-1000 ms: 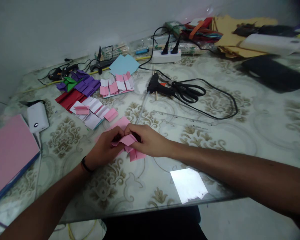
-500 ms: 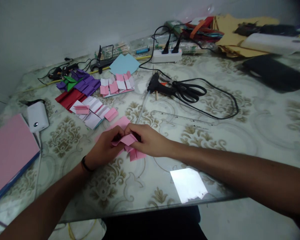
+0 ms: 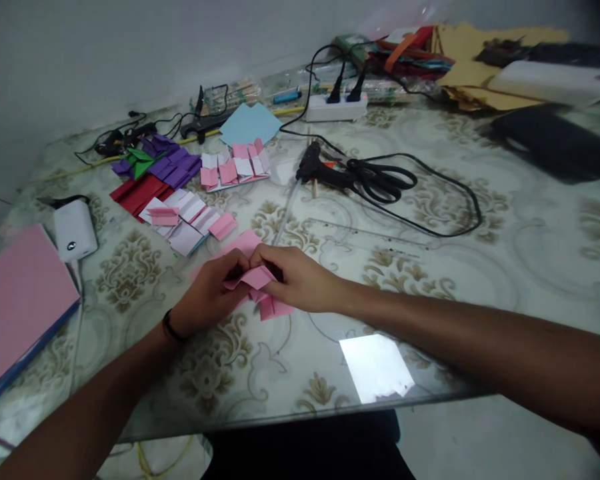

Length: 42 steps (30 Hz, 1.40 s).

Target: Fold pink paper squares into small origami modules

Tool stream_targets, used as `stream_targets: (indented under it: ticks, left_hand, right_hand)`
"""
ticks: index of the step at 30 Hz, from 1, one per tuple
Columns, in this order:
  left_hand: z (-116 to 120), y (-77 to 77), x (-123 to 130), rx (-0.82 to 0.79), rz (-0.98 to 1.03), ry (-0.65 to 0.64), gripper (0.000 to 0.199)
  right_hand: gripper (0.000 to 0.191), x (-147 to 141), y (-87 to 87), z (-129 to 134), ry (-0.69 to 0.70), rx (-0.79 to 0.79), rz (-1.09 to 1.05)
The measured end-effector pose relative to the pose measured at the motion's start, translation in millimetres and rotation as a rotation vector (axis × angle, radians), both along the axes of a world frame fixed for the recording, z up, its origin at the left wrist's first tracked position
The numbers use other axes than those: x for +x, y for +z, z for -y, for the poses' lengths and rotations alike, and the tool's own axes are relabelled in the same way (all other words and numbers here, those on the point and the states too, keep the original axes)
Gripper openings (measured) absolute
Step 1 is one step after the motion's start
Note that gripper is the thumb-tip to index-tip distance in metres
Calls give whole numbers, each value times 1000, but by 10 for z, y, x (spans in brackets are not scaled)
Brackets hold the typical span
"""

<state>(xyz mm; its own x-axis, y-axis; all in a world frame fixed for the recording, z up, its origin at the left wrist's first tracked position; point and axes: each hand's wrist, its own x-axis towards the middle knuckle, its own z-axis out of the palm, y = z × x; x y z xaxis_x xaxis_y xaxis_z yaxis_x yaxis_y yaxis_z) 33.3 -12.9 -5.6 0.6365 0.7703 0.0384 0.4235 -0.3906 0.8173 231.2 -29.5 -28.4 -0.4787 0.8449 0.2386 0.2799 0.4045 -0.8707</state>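
Between my hands is a piece of pink paper with a crease in it. My left hand pinches its left side, and my right hand grips its right side; the fingertips meet at the far edge and are partly hidden. More pink paper pieces lie on the table under and around my hands. Just beyond them are folded white and pink papers, with a second such group farther back. Red folded paper and purple folded paper lie to the left.
A black glue gun with a coiled cord lies beyond my hands, near a clear ruler. A white power strip sits at the back. On the left are a white power bank and a pink paper stack. Light blue sheets lie behind.
Both hands keep their pinch on the pink paper, with hardly any movement. The view has shifted very slightly.
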Motion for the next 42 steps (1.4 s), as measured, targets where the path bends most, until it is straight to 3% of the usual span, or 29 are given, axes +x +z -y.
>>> stream_targets:
  ticks: [42]
  left_hand:
    - [0,-24,-24,4,-26,-2,4]
  right_hand:
    - [9,-3,-6,1,2,7,-28]
